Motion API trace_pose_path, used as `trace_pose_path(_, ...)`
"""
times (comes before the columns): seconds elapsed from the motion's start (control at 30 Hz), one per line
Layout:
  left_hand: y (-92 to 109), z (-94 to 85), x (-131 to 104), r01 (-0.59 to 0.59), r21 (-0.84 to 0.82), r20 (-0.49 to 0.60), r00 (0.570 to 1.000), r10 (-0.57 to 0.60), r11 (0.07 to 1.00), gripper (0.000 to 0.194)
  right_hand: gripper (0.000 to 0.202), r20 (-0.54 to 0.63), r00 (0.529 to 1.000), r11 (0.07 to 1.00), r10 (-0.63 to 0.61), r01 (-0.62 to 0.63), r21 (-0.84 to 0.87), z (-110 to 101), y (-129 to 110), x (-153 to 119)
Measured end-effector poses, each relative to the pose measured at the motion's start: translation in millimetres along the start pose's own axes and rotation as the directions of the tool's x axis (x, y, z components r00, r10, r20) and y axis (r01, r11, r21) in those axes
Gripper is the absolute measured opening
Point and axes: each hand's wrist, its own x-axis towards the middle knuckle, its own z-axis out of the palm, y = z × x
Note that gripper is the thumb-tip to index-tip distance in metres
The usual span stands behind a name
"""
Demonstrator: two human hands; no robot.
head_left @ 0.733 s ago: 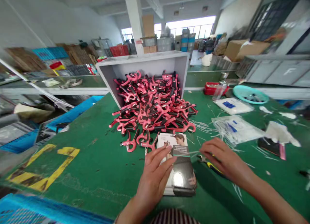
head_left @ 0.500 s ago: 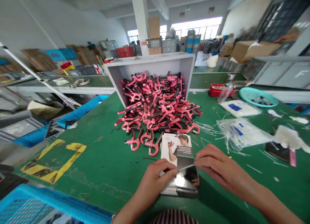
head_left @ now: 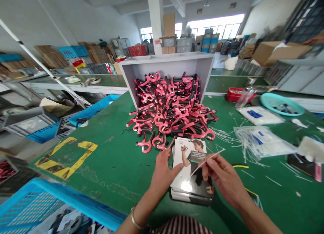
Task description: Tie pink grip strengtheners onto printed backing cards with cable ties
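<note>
A stack of printed cards with "grip strengthener" lettering lies on the green table in front of me. My right hand pinches a thin white cable tie, which slants over the top card. At the stack's left edge is my left hand, thumb and fingers apart. Its thumb reaches over the card, and its fingertips are close to a pink-and-black hand grip strengthener; whether they touch it I cannot tell. Behind, a heap of such strengtheners spills from a tipped grey bin.
Bags of cable ties, a turquoise plate and a red box are on the right. Loose ties lie scattered nearby. Yellow-black tape marks the table's left. A blue crate stands at the lower left.
My left hand has let go of the cable tie and moved up to the stack's left edge, fingers spreading. The tie now tilts upward in my right hand. The view has shifted slightly left.
</note>
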Motion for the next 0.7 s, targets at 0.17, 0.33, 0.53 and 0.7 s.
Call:
trace_pose_path(0.17, -29, 9.6, 3, 0.109, -0.157, 0.056, 0.993, -0.102, 0.982, 0.039, 0.013, -0.077, 0.994, 0.995, -0.076, 0.081, 0.063, -6, -4, 12)
trace_pose_path(0.33, -26, -14.8, -17, 0.310, -0.504, 0.034, 0.940, -0.341, 0.806, 0.039, 0.011, -0.090, 0.970, 0.975, -0.224, 0.223, -0.023, 11, 0, 27)
trace_pose_path(0.53, -34, -35.2, -40, 0.395, -0.682, 0.095, 0.882, -0.461, 0.615, 0.042, 0.017, 0.093, 0.970, 0.888, -0.227, 0.245, -0.389, 46, 24, 39)
trace_pose_path(0.7, -49, -37.4, -39, 0.398, -0.750, 0.112, 0.863, -0.492, 0.528, 0.040, 0.023, 0.189, 0.969, 0.817, -0.161, 0.238, -0.525, 53, 42, 43)
